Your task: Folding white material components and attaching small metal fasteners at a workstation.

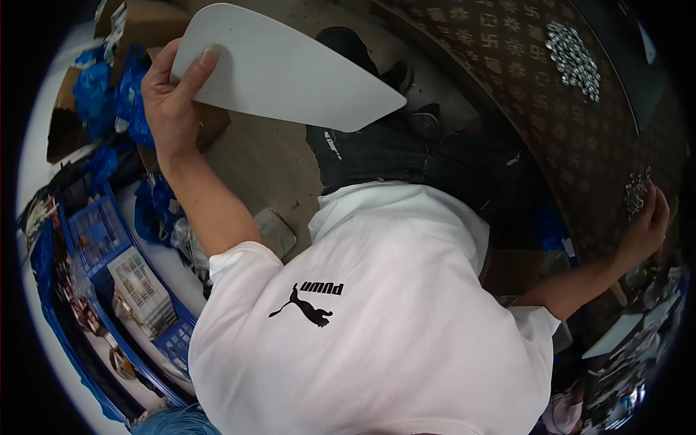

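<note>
My left hand [174, 109] grips a flat, pale grey-white panel [283, 69] by its wide rounded end. The thumb lies on top and the fingers go behind it. The panel tapers to a blunt, slanted end at the right, held up over the floor. On the far right, my right hand [647, 225] rests at a small pile of little shiny metal pieces [634, 194], perhaps screws. Its fingers are curled together at the pile's edge, and whatever is between them is too small to make out.
The brown patterned tabletop [507, 43] curves along the right, bearing a larger heap of round metal parts [573, 61]. To the left stand blue plastic crates [101, 232], blue bags [94, 94] and cardboard boxes [145, 29]. A glossy dark sheet [616, 43] lies at the upper right.
</note>
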`<state>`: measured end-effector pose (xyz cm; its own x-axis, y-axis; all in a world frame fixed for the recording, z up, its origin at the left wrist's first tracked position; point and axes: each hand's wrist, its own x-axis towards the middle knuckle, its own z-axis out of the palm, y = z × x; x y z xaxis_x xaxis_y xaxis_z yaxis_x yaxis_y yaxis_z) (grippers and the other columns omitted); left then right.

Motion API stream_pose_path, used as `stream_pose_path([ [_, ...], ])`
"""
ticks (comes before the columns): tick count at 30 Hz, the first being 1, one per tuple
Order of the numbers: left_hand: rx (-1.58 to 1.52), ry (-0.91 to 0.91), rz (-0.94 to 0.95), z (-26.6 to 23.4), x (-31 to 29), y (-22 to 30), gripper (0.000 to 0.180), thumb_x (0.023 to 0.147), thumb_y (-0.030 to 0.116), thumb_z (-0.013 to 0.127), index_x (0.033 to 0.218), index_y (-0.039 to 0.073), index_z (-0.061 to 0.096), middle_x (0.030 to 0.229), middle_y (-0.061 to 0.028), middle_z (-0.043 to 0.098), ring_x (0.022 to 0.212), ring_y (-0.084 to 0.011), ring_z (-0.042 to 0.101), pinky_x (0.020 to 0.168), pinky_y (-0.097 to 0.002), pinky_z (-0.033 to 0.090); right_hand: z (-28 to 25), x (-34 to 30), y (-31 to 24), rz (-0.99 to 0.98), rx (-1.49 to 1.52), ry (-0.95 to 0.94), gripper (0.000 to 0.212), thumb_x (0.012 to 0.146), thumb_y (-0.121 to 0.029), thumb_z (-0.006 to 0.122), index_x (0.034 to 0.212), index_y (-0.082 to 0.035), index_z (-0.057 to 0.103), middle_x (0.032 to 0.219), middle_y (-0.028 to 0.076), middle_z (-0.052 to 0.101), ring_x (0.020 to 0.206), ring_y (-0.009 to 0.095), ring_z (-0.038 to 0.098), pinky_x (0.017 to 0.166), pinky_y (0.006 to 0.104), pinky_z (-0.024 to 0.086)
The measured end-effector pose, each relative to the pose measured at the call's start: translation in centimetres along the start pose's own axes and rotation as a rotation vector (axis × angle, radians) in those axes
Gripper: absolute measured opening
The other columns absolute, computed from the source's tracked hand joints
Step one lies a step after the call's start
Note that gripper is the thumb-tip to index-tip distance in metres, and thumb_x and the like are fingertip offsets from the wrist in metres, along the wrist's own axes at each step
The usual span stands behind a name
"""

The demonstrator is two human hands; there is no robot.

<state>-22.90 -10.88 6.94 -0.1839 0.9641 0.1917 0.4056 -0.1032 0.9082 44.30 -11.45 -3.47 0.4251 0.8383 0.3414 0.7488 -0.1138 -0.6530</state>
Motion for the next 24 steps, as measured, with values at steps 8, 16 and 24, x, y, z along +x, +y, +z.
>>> stream_pose_path([
  [8, -0.162, 0.100, -0.144, -2.4, -5.7, -6.9, 0.025, 0.089, 0.012, 0.083, 0.110, 0.001, 0.076, 0.096, -0.0021, 0.075, 0.086, -0.0092, 0.068, 0.078, -0.0234, 0.051, 1.2, 2.1, -2.0, 0.001, -0.405, -0.043, 0.030, 0.100, -0.030, 0.072, 0.116, -0.005, 0.077, 0.109, 0.005, 0.077, 0.101, 0.014, 0.071, 0.091, 0.0305, 0.054],
  [16, -0.208, -0.057, -0.441, -3.1, -7.1, -15.1, 0.025, 0.092, 0.011, 0.079, 0.115, 0.003, 0.075, 0.096, -0.0016, 0.074, 0.084, -0.0079, 0.067, 0.075, -0.0235, 0.051, -1.1, 2.5, -1.0, 0.077, -0.299, -0.070, 0.036, 0.099, -0.032, 0.074, 0.116, -0.001, 0.076, 0.108, 0.008, 0.078, 0.101, 0.017, 0.072, 0.090, 0.0298, 0.055],
  [24, -0.259, -0.455, -0.365, -2.5, -6.4, -17.7, 0.039, 0.087, 0.000, 0.078, 0.125, 0.004, 0.069, 0.103, -0.0078, 0.075, 0.091, -0.0155, 0.071, 0.081, -0.0297, 0.055, 7.5, -6.2, -22.8, 0.121, -0.202, -0.073, 0.032, 0.103, -0.023, 0.069, 0.127, -0.002, 0.070, 0.116, 0.012, 0.075, 0.105, 0.018, 0.070, 0.093, 0.0298, 0.054],
])
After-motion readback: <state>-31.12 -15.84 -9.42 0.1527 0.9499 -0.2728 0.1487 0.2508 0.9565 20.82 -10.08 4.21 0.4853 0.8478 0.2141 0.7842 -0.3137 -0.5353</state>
